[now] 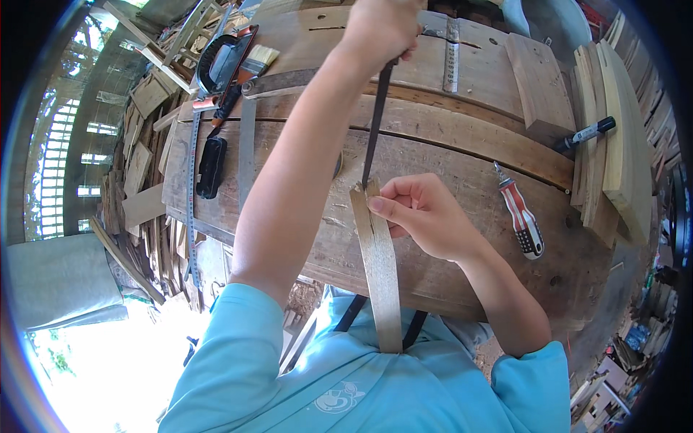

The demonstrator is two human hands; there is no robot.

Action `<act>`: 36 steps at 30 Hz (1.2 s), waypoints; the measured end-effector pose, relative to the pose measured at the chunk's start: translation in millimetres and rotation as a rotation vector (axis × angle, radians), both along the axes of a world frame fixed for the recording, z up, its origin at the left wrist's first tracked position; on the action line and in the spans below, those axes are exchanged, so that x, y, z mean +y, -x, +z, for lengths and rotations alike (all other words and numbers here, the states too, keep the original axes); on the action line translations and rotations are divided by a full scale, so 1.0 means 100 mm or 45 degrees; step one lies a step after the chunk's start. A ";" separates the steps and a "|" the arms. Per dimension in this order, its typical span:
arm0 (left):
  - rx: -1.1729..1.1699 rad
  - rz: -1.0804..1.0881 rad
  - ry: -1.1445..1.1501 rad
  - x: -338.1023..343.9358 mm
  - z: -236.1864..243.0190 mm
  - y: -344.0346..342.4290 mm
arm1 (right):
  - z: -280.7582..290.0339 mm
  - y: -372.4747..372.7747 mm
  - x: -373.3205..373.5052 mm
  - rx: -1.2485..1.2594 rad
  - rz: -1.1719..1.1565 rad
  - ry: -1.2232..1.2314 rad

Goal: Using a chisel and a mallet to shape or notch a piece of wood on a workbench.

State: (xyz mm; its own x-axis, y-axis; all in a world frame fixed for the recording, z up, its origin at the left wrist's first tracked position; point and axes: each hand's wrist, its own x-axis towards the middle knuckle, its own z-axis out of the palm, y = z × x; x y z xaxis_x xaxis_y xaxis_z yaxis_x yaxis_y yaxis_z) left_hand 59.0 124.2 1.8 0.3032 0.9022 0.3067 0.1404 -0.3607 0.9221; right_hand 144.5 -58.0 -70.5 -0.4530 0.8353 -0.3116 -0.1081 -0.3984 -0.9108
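Note:
My left hand (pixel 382 32) is closed at the far side of the bench, wrapped round the upper end of a dark, narrow, tapering file (pixel 377 119). The handle is hidden by my fingers. The file's lower tip meets the split or notched end of a thin wooden strip (pixel 380 270). Close to that end, my right hand (pixel 422 216) pinches the strip between thumb and fingers. The strip slopes down over the bench's near edge, and its other end rests against my shirt.
The wooden bench (pixel 462 267) carries a screwdriver (pixel 520 216) on the right, near a marker (pixel 593 133) and stacked boards (pixel 624 144). To the left lie a black case (pixel 211 168), a brush (pixel 258 61), a black-handled tool (pixel 216 65) and a metal square (pixel 247 144).

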 end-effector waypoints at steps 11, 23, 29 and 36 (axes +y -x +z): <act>-0.132 0.468 0.495 0.15 0.02 0.32 | 0.06 -0.07 0.05 -0.040 0.013 0.107; -0.035 0.043 0.243 0.17 -0.09 0.06 | -0.02 -0.06 0.02 -0.181 0.012 -0.275; -0.208 0.110 0.469 0.18 -0.11 0.32 | 0.04 -0.07 0.01 -0.382 0.001 -0.530; -0.149 0.274 0.493 0.16 0.00 0.22 | 0.09 -0.10 0.04 -0.361 -0.005 -0.485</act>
